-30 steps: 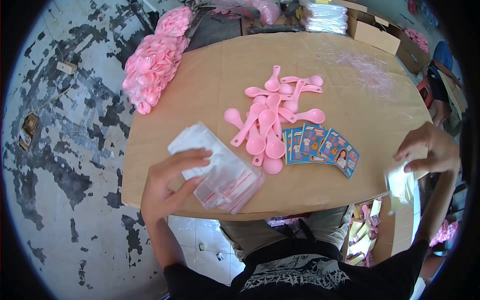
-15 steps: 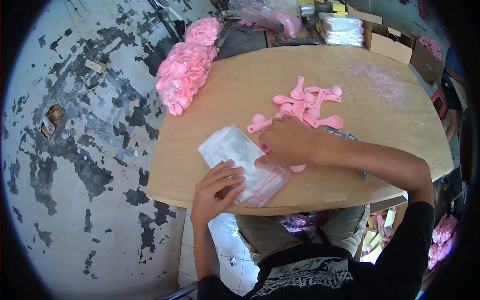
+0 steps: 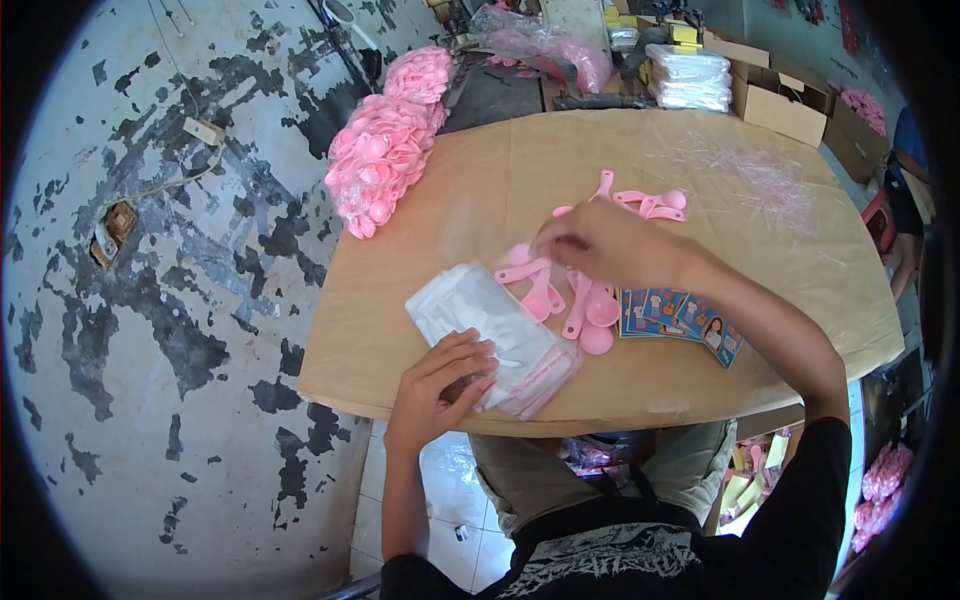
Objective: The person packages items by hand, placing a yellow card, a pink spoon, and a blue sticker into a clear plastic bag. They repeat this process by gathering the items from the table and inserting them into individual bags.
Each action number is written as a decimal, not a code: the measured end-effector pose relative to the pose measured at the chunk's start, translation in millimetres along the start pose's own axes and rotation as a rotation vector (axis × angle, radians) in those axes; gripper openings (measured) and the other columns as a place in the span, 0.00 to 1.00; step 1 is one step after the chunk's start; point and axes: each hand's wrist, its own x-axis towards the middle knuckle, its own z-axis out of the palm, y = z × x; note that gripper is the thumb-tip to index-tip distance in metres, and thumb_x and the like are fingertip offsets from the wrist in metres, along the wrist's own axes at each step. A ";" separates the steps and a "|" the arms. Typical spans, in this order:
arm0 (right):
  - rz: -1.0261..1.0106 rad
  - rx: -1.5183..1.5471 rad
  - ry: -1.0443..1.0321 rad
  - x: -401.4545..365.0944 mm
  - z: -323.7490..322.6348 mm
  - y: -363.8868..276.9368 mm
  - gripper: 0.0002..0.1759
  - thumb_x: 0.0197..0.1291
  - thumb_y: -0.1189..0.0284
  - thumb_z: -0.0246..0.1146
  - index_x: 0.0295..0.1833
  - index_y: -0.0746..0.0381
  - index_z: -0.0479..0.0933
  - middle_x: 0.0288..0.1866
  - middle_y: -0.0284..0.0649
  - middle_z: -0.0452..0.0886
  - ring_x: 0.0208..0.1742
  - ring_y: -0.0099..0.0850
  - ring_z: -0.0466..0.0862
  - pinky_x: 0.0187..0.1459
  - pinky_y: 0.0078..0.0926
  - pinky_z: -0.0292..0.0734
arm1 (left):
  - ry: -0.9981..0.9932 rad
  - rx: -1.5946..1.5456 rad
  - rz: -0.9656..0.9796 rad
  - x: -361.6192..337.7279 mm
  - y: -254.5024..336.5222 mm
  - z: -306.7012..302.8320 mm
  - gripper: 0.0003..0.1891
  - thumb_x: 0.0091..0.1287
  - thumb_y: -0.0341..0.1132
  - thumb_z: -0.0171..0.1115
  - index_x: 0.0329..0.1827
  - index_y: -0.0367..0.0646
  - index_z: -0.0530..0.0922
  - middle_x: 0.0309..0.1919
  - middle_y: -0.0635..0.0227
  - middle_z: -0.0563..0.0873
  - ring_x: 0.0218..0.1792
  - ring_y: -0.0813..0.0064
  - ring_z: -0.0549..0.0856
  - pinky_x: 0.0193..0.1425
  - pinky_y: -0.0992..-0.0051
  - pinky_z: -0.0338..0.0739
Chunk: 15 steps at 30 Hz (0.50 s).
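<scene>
The cardboard worktop (image 3: 500,170) is sitting above a patchy floor (image 3: 150,300). Your left hand (image 3: 440,385) is resting, fingers released, on the bag stack (image 3: 480,315) beneath them. Your right hand (image 3: 605,245) is bunching its fingers just above the pink spoons (image 3: 590,310); I cannot tell their grasp.

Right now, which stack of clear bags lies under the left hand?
The stack at the near edge of the table, with red strips; the left hand rests on it. The other stack sits far off, beside the cardboard box.
</scene>
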 end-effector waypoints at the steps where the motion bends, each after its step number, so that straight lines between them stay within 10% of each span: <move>1: 0.030 0.067 0.043 -5.9 -9.0 -5.5 0.11 0.64 0.78 0.56 0.48 0.68 0.81 0.35 0.43 0.85 0.32 0.27 0.82 0.36 0.26 0.76 | -0.051 0.008 -0.005 1.2 0.7 -3.4 0.15 0.55 0.25 0.68 0.47 0.41 0.84 0.52 0.62 0.85 0.62 0.59 0.79 0.70 0.60 0.69; 6: 0.069 0.420 0.095 -36.2 -37.6 -34.5 0.11 0.65 0.78 0.57 0.49 0.68 0.81 0.32 0.34 0.83 0.31 0.17 0.74 0.33 0.19 0.72 | -0.083 -0.195 -0.061 37.4 40.5 -13.0 0.21 0.65 0.34 0.63 0.60 0.37 0.77 0.58 0.59 0.82 0.64 0.58 0.77 0.70 0.64 0.68; 9: 0.108 0.388 -0.087 -46.5 -31.6 -52.2 0.11 0.66 0.75 0.59 0.49 0.67 0.81 0.31 0.33 0.82 0.29 0.17 0.74 0.31 0.19 0.71 | 0.099 -0.898 -0.231 55.3 70.3 35.8 0.24 0.74 0.40 0.52 0.67 0.32 0.68 0.61 0.55 0.79 0.65 0.61 0.76 0.69 0.66 0.68; 15: 0.130 0.029 -0.131 -67.0 -84.1 -30.8 0.14 0.66 0.65 0.59 0.47 0.63 0.82 0.33 0.40 0.84 0.32 0.29 0.81 0.36 0.27 0.75 | 0.246 -1.104 -0.302 77.6 91.0 56.3 0.26 0.80 0.41 0.35 0.67 0.25 0.62 0.57 0.40 0.77 0.60 0.47 0.79 0.67 0.57 0.72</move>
